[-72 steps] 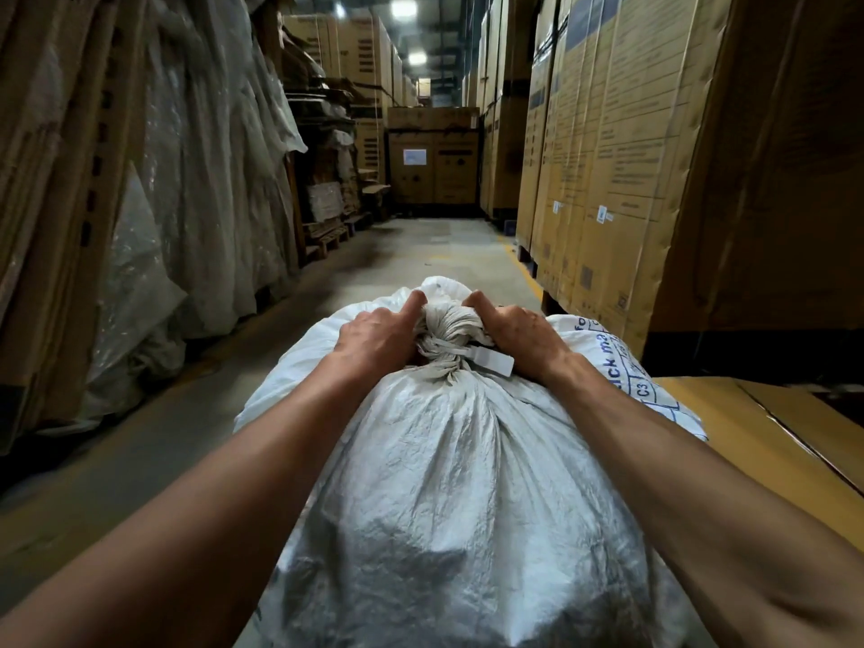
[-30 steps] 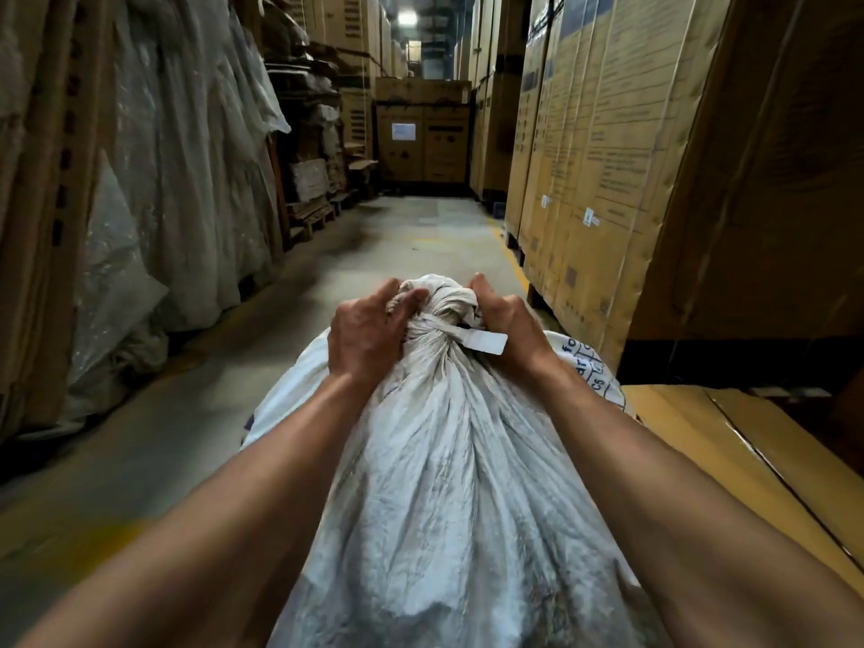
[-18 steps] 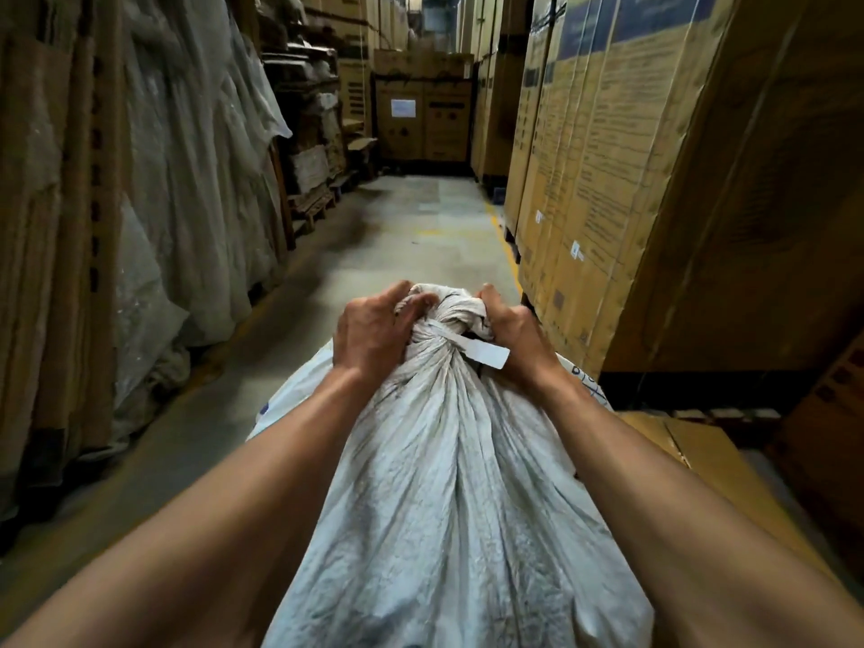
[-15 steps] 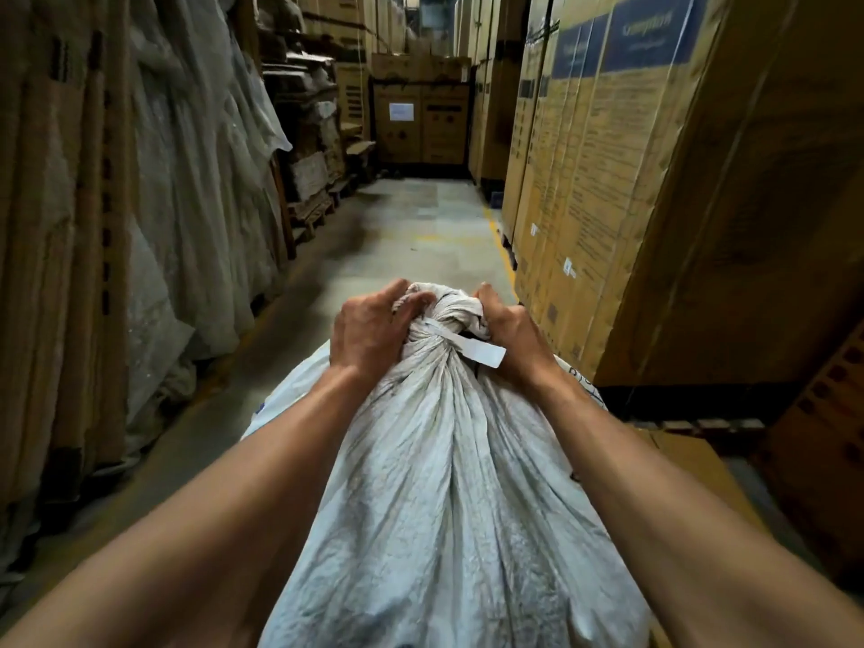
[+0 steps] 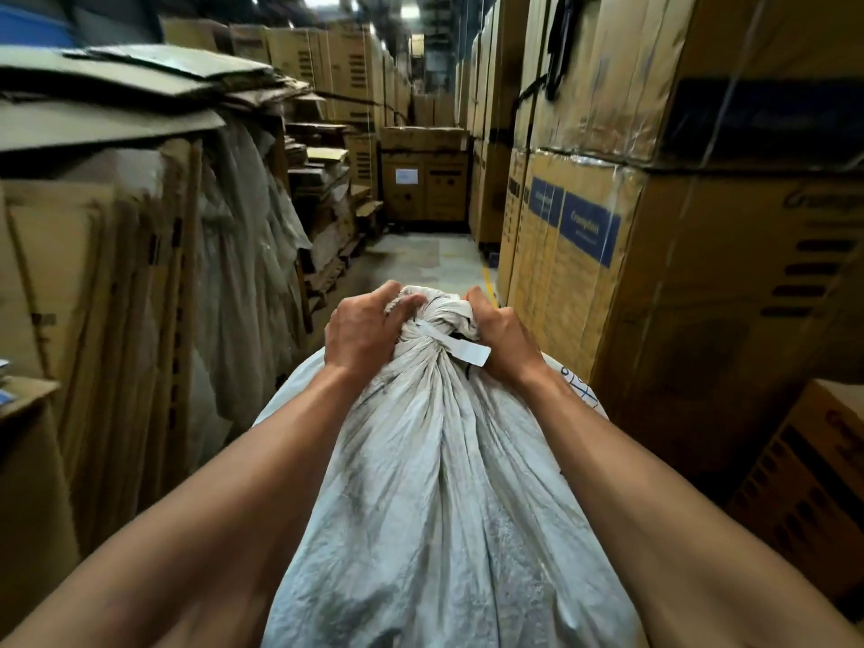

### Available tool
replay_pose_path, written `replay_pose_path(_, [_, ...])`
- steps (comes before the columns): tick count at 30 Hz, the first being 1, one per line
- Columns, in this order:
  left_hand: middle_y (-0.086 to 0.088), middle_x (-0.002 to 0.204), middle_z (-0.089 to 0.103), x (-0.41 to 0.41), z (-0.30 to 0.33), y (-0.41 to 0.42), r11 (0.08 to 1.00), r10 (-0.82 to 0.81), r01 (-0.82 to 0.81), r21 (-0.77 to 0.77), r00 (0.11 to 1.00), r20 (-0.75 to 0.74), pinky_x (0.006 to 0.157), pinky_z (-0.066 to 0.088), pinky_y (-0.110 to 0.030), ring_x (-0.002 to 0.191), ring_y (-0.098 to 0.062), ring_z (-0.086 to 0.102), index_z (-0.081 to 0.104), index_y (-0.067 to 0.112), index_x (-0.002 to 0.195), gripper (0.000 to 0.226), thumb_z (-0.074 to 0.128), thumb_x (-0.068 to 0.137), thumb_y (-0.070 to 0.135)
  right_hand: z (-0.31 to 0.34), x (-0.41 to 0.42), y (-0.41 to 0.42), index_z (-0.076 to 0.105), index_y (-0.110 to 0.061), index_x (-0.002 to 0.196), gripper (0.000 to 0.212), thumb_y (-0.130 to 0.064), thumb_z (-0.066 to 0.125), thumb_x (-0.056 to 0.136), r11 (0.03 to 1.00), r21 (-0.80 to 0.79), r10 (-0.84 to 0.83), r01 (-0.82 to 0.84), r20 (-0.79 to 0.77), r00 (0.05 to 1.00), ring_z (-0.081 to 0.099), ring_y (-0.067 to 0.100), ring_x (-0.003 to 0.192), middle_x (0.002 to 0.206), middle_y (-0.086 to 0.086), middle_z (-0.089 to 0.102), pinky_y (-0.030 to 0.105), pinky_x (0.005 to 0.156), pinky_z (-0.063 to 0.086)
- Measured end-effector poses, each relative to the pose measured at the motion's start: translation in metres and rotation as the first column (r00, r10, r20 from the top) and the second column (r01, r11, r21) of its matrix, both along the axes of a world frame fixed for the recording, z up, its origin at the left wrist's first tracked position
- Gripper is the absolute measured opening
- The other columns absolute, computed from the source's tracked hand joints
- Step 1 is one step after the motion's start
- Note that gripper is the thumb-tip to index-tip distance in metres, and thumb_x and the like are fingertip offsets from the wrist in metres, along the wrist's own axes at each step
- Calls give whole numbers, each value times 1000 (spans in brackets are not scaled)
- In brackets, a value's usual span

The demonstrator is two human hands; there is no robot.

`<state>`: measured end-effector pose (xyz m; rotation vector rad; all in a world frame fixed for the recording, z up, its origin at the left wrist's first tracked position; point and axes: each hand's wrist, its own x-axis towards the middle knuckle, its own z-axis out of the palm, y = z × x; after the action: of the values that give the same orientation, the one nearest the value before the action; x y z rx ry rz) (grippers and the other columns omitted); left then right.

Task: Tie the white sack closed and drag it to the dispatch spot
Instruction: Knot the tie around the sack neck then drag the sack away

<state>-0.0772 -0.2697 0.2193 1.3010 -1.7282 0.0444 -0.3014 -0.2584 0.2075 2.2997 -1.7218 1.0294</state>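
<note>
Right now both bare hands are gripping the bunched neck of the crumpled white woven sack (image 5: pixel 435 484), which is lying stretched between the two forearms toward the camera. Fingers (image 5: pixel 404 304) of the left hand (image 5: pixel 360 339) are curling tight into the gathered cloth on one side, while the right hand (image 5: pixel 502 341) is clutching it on the other. Between the two hands, a flat white strap with a tag end (image 5: pixel 456 343) is cinching the neck just below the knot. Beyond the fingers, the pale concrete aisle floor (image 5: pixel 430 259) is running toward tall brown cardboard cartons (image 5: pixel 608 273) stacked to the right of the right hand
</note>
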Motion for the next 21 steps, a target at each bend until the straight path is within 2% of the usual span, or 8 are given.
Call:
replay_pose_path(3, [-4, 82, 74, -3, 73, 9, 999, -1, 1, -38, 1000, 6, 67, 55, -41, 79, -30, 68, 68, 31, 108, 71, 33, 90, 90, 71, -4, 7, 36, -31, 110, 42, -13, 70, 92, 999, -50, -15, 13, -30, 999, 65, 29, 55, 70, 2, 66, 50, 52, 58])
replay_pose_path(7, [-1, 85, 75, -9, 152, 23, 997, 11, -10, -81, 1000, 13, 65, 49, -37, 79, -25, 67, 70, 35, 110, 60, 39, 94, 84, 153, -8, 23, 39, -28, 111, 36, -24, 71, 96, 995, -93, 35, -38, -29, 999, 66, 27, 60, 76, 3, 68, 42, 53, 56])
replay_pose_path(11, [3, 79, 70, -14, 208, 35, 996, 15, -14, -87, 1000, 17, 65, 54, -39, 77, -22, 67, 69, 35, 106, 53, 43, 97, 81, 207, -13, 33, 40, -28, 110, 34, -24, 70, 96, 991, -128, 22, -27, -37, 999, 65, 28, 62, 78, 4, 68, 46, 56, 59])
replay_pose_path(15, [8, 75, 62, -21, 236, 41, 994, 37, -33, -101, 999, 38, 62, 48, -37, 77, -23, 65, 69, 32, 103, 55, 41, 98, 80, 237, -21, 42, 38, -27, 109, 30, -28, 64, 94, 990, -139, 20, -26, -45, 999, 64, 35, 65, 78, 5, 66, 51, 60, 59])
replay_pose_path(21, [2, 81, 72, -30, 235, 42, 998, 40, -39, -53, 999, 17, 68, 58, -44, 80, -26, 69, 69, 32, 102, 60, 40, 93, 84, 237, -28, 45, 39, -28, 106, 32, -43, 62, 91, 994, -91, 53, -54, -16, 998, 64, 33, 66, 77, 5, 64, 48, 63, 56])
